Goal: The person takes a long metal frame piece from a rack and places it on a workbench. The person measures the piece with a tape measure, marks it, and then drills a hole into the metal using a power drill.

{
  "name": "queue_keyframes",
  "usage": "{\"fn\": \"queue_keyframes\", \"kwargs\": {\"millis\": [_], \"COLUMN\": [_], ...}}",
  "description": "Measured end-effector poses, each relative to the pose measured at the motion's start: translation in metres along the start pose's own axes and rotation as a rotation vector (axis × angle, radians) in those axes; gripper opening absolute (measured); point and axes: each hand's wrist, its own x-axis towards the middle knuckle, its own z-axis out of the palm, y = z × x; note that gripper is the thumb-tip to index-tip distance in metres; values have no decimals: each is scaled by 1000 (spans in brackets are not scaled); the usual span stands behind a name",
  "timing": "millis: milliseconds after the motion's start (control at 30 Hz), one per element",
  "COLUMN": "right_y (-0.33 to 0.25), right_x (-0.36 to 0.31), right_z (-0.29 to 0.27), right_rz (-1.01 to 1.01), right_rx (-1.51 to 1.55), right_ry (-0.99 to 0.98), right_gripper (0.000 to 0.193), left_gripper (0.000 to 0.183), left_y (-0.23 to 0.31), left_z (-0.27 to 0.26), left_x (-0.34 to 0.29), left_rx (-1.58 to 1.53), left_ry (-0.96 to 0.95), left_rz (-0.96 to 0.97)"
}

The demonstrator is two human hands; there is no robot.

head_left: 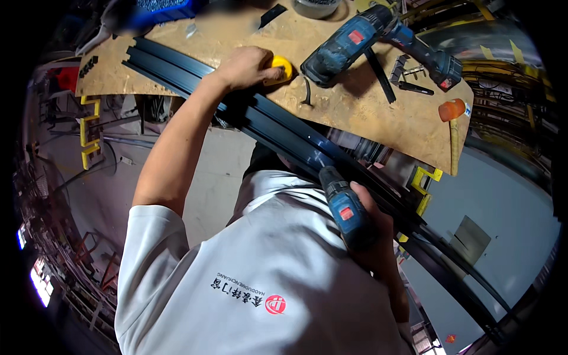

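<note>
Long dark metal profiles (278, 124) run slantwise over the workbench's near edge and out past it to the lower right. A blue and black cordless drill (346, 210) is gripped by my right hand (378, 228), its fingers wrapped round the body. The drill's tip points at the profile and meets or nearly meets its face; which one I cannot tell. At the bench edge, my left hand (251, 66) is closed on a yellow rounded object (281, 70) just beyond the profile. The left fingers partly cover that object, so its kind is not clear.
On the wooden workbench (207, 35) lie a large blue power tool (349, 47), another cordless drill (435, 62), and an orange-headed mallet (452, 110). A blue bin (160, 12) and a bowl of small parts (316, 7) stand at the back. Yellow brackets (90, 133) hang off the bench's edge.
</note>
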Motion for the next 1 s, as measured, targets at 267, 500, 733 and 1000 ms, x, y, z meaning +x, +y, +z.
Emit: {"fn": "queue_keyframes", "kwargs": {"millis": [267, 500, 733, 1000], "right_y": [8, 8, 26, 21], "right_x": [20, 29, 28, 32], "right_z": [18, 28, 36, 36], "right_rz": [82, 177, 93, 95], "right_rx": [47, 76, 71, 0], "right_ry": [-153, -186, -148, -165], "right_gripper": [79, 67, 76, 77], "left_gripper": [20, 20, 23, 24], "left_y": [-26, -44, -44, -42], "left_z": [26, 42, 43, 42], "left_x": [-52, -53, -51, -53], "left_rx": [110, 150, 162, 143], "left_ry": [844, 718, 660, 649], "left_rz": [14, -156, -208, -223]}}
